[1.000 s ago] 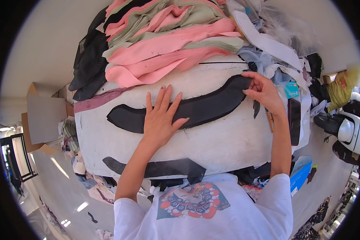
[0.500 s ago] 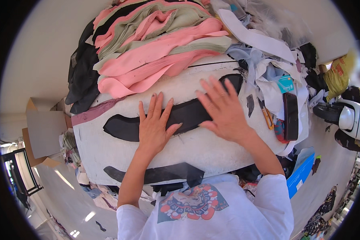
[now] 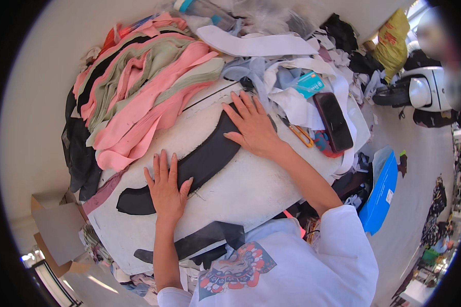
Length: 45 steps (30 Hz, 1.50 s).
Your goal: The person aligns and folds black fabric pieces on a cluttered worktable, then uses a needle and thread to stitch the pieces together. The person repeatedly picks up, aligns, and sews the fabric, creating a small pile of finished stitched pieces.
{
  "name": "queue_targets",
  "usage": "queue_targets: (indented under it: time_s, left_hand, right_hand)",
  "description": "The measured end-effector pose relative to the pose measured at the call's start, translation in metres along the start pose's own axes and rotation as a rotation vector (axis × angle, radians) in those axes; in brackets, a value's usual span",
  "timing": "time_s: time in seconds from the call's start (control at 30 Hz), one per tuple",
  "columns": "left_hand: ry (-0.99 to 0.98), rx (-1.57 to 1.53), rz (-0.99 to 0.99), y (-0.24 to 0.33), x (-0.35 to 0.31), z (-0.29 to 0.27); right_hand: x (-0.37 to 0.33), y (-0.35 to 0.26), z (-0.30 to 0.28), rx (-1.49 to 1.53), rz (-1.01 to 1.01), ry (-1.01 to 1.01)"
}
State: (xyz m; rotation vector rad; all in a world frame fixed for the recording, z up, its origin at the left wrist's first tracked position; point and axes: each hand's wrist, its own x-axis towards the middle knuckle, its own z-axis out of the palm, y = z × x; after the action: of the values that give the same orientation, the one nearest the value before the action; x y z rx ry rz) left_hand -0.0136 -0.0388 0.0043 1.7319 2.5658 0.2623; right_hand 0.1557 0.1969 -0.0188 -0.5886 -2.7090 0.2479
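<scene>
A long, curved black fabric piece (image 3: 205, 163), apparently of several layers with frayed edges, lies across the white tabletop (image 3: 256, 189). My left hand (image 3: 166, 193) rests flat on it near its left end, fingers spread. Toward the far right end of the black piece, my right hand (image 3: 253, 128) also lies flat with its fingers apart. Neither hand grasps anything. A second black fabric strip (image 3: 197, 239) hangs along the near table edge, in front of my body.
Stacked pink and grey-green fabric pieces (image 3: 153, 107) cover the far left. On the right are a phone (image 3: 335, 121), orange-handled snips (image 3: 302, 135), a teal packet (image 3: 308, 84) and white scraps (image 3: 305, 108). A blue box (image 3: 381, 192) stands beside the table; a scooter (image 3: 420, 89) is beyond.
The view has turned, so the table appears tilted. My right hand, raised and blurred before, now lies on the black fabric. My left hand stays on the piece.
</scene>
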Motion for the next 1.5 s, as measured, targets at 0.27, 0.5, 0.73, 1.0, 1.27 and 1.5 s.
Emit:
queue_targets:
  time_s: [0.27, 0.5, 0.73, 1.0, 1.27, 1.5]
  left_hand:
    - [0.032, -0.197, 0.084, -0.021, 0.002, 0.01]
    - [0.317, -0.321, 0.057, -0.036, 0.003, -0.011]
    - [0.426, -0.316, 0.016, -0.01, 0.018, -0.046]
    - [0.417, -0.208, 0.096, 0.006, 0.034, -0.048]
    - [0.402, 0.086, 0.388, -0.02, 0.031, -0.059]
    - [0.45, 0.046, 0.321, -0.049, 0.031, -0.051]
  right_hand:
    - [-0.124, -0.074, -0.056, 0.445, -0.024, 0.392]
    - [-0.328, -0.063, -0.012, 0.528, 0.921, 0.496]
    - [-0.621, -0.021, 0.105, 0.129, 2.032, 0.76]
    - [-0.653, 0.016, 0.146, -0.165, 1.893, 0.64]
    - [-0.702, 0.016, 0.093, 0.512, 2.217, 0.813]
    - [-0.689, 0.01, -0.023, 0.903, 1.943, 1.019]
